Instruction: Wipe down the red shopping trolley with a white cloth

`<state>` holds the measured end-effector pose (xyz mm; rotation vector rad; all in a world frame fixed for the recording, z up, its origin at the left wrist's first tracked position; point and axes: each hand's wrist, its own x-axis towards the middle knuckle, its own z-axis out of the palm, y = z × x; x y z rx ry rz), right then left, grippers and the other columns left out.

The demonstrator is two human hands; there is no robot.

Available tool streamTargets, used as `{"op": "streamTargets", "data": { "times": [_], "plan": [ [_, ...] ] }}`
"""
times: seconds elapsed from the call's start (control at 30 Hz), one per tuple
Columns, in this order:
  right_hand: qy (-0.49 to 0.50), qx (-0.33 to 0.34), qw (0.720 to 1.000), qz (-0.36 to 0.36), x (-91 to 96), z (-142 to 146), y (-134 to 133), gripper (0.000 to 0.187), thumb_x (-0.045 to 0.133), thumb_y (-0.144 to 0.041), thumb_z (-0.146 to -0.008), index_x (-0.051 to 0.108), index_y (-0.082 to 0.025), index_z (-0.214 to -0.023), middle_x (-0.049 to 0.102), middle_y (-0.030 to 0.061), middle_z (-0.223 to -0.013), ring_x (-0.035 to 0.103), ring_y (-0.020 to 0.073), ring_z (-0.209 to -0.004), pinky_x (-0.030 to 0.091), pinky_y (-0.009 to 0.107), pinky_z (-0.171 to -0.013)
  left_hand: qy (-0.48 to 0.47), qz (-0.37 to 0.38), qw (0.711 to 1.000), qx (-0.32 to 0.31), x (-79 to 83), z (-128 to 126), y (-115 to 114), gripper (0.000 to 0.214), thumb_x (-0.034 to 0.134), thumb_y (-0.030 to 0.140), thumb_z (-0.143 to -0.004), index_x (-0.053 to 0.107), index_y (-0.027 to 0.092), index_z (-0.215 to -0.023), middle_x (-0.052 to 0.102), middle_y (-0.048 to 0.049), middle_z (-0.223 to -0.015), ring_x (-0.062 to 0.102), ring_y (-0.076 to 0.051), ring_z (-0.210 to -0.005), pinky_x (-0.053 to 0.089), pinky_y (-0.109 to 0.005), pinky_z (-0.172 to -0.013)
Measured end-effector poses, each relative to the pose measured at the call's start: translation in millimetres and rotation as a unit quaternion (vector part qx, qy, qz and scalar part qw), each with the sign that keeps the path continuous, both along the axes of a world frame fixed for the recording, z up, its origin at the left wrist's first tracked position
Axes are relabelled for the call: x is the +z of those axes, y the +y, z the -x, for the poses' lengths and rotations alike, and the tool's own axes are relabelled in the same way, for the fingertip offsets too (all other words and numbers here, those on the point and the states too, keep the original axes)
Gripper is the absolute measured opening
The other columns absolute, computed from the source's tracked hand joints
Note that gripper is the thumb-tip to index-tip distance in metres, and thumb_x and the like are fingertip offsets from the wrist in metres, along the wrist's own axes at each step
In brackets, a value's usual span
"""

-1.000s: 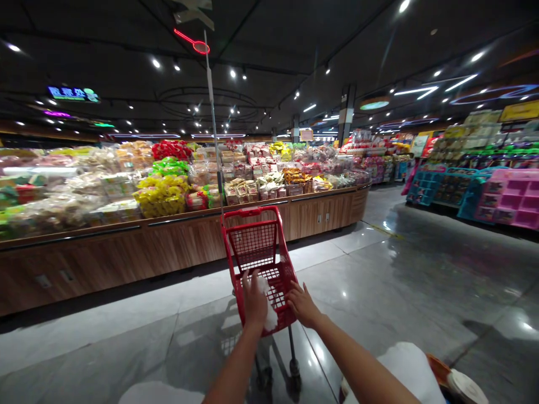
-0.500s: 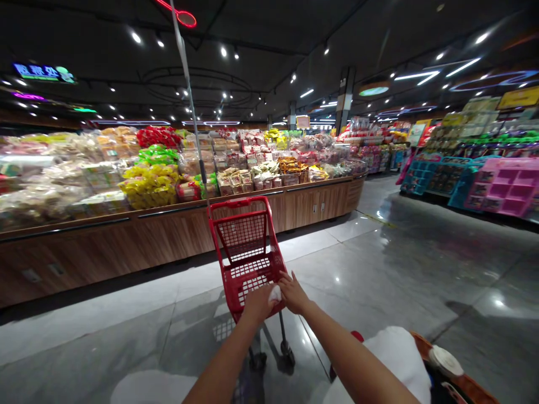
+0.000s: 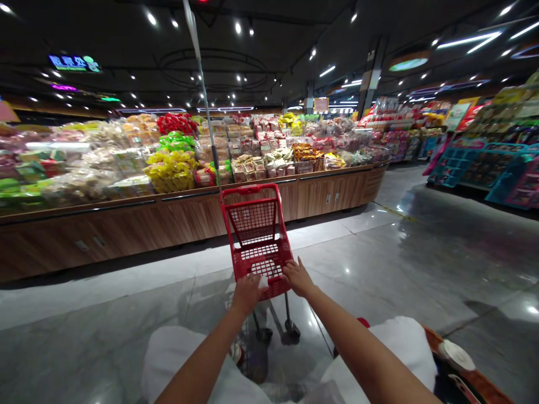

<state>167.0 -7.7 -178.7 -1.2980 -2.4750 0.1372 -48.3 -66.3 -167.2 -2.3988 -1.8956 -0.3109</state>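
A red shopping cart (image 3: pixel 256 244) with a lattice basket stands in front of me. My left hand (image 3: pixel 247 292) is closed around a small crumpled white cloth or tissue (image 3: pixel 263 282) at the cart's near edge. My right hand (image 3: pixel 297 277) lies on the near right corner of the basket, its fingers bent over the rim and one finger raised. A thin grey pole (image 3: pixel 206 104) rises behind the cart's handle. The underside of both hands is hidden.
A long wood-panelled display counter (image 3: pixel 193 216) heaped with packaged foods runs behind the cart. At right, blue and pink racks (image 3: pixel 467 168) border the shiny grey floor (image 3: pixel 391 258). My white-clothed knees flank the cart; an orange-rimmed container (image 3: pixel 488 381) is at lower right.
The hands have moved apart: the left, with the white cloth, toward the basket's near left, the right onto its right rim. The view has shifted, so the scene sits further right.
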Motion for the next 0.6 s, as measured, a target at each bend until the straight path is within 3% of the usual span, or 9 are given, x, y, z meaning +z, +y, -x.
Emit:
{"op": "streamTargets", "data": {
  "times": [0.17, 0.23, 0.33, 0.47, 0.53, 0.6],
  "plan": [
    [-0.009, -0.004, 1.000, -0.017, -3.5, 4.1, -1.5, 0.020, 0.046, -0.031, -0.097, 0.063, -0.019, -0.100, 0.064, 0.0085, -0.113, 0.045, 0.0234, -0.124, 0.019, 0.049, -0.115, 0.018, -0.013, 0.999, 0.029, -7.2, -60.1, 10.8, 0.030, 0.048, 0.025, -0.093, 0.055, 0.016, -0.121, 0.061, -0.0134, -0.114, 0.055, -0.028, -0.106, 0.044, -0.042, -0.087],
    [-0.020, -0.003, 1.000, -0.017, -2.5, 0.9, 0.3, 0.021, 0.046, -0.031, -0.097, 0.062, -0.019, -0.102, 0.063, 0.0091, -0.114, 0.045, 0.0232, -0.125, 0.021, 0.049, -0.115, 0.027, -0.007, 0.999, 0.020, -6.2, -68.4, 14.3, 0.028, 0.045, 0.019, -0.093, 0.056, 0.016, -0.119, 0.061, -0.0133, -0.112, 0.056, -0.027, -0.105, 0.045, -0.041, -0.086],
    [-0.027, 0.000, 1.000, -0.013, 0.4, -5.7, 2.9, 0.023, 0.044, -0.035, -0.098, 0.062, -0.021, -0.102, 0.063, 0.0076, -0.115, 0.045, 0.0221, -0.124, 0.016, 0.053, -0.115, 0.037, 0.008, 0.999, -0.022, -1.3, -49.5, 14.4, 0.028, 0.049, 0.016, -0.090, 0.058, 0.019, -0.117, 0.063, -0.0109, -0.108, 0.058, -0.026, -0.102, 0.046, -0.039, -0.084],
    [-0.018, -0.006, 1.000, -0.003, 3.3, -8.5, 3.7, 0.025, 0.043, -0.038, -0.099, 0.063, -0.023, -0.100, 0.064, 0.0057, -0.113, 0.046, 0.0215, -0.124, 0.010, 0.058, -0.115, 0.042, -0.007, 0.998, -0.056, 0.9, 2.1, 4.9, 0.031, 0.056, 0.013, -0.084, 0.059, 0.022, -0.113, 0.063, -0.0082, -0.110, 0.058, -0.024, -0.103, 0.045, -0.040, -0.089],
    [-0.015, -0.011, 1.000, 0.000, 3.8, -5.5, 2.0, 0.023, 0.044, -0.037, -0.099, 0.063, -0.023, -0.100, 0.065, 0.0055, -0.112, 0.046, 0.0217, -0.123, 0.010, 0.058, -0.116, 0.043, -0.025, 0.998, -0.043, -0.8, 15.0, 0.4, 0.029, 0.055, 0.010, -0.083, 0.060, 0.021, -0.110, 0.064, -0.0078, -0.108, 0.057, -0.024, -0.103, 0.043, -0.040, -0.092],
    [-0.012, -0.022, 1.000, 0.002, 4.0, -0.5, -1.2, 0.022, 0.044, -0.035, -0.098, 0.063, -0.023, -0.099, 0.065, 0.0062, -0.111, 0.047, 0.0226, -0.122, 0.011, 0.058, -0.115, 0.043, -0.034, 0.998, -0.009, -3.2, 9.7, -0.4, 0.026, 0.053, 0.010, -0.084, 0.060, 0.019, -0.107, 0.064, -0.0088, -0.105, 0.057, -0.025, -0.102, 0.043, -0.041, -0.091]
  ]
}}
